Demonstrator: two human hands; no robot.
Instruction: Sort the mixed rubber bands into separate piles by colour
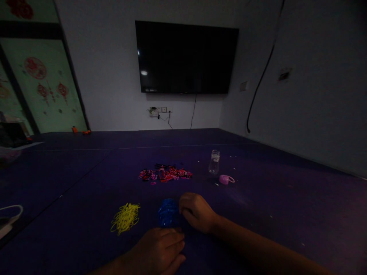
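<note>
A small pile of blue bands (168, 212) lies on the purple surface just ahead of me. My right hand (197, 212) is at its right edge, fingers curled down and closed; whatever is between the fingertips is hidden. On the near side of the blue pile rests my left hand (162, 250), its fingers stretched out to the right. Left of the blue bands is a loose heap of yellow rubber bands (126, 217). Farther off, pink, red and black bands (166, 173) are spread in a wider heap.
A clear, empty-looking bottle (214, 162) stands uncapped at the right, with a pink cap with a loop (226, 179) beside it. A white cable (14, 208) lies at the left edge. Small white scraps dot the purple mat (272, 183). A television (186, 57) hangs beyond.
</note>
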